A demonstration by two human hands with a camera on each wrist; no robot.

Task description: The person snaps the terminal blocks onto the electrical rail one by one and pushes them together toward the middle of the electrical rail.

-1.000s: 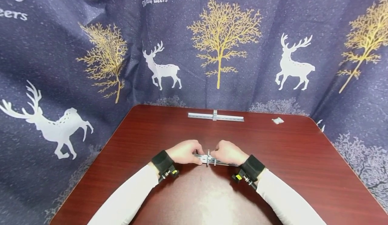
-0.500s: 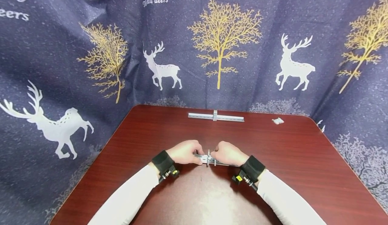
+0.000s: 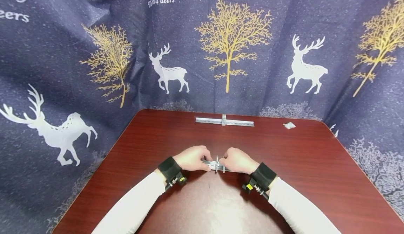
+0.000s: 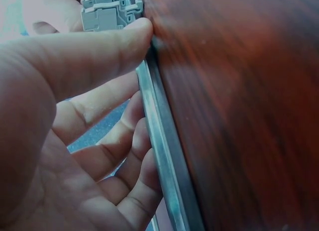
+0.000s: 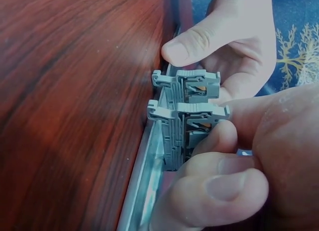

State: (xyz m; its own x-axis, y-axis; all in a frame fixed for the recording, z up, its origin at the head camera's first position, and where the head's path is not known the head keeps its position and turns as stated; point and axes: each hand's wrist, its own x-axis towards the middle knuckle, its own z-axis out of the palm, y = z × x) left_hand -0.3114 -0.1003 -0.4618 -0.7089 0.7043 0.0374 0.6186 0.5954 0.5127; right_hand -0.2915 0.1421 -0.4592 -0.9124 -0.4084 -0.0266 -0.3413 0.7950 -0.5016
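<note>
A metal DIN rail (image 3: 212, 164) lies crosswise between my hands, low over the table. Two grey terminal blocks stand on it side by side, a farther block (image 5: 199, 81) and a nearer block (image 5: 172, 134) in the right wrist view. My left hand (image 3: 193, 158) grips the rail left of the blocks, its thumb (image 4: 109, 54) along one edge and its fingers curled against the other side. My right hand (image 3: 238, 160), fingers curled, pinches the nearer block at its side. Part of that block and the rail's right portion are hidden behind this hand.
At the back of the reddish-brown table (image 3: 176, 132) lies another rail (image 3: 240, 123) with blocks (image 3: 223, 119) at its middle. A small pale piece (image 3: 289, 125) lies at the back right. A patterned dark blue curtain (image 3: 202, 52) hangs behind the table.
My right hand and wrist have dipped very slightly toward me, and the rail's right end beside the wrist no longer shows. The left hand and the blocks look unchanged.
</note>
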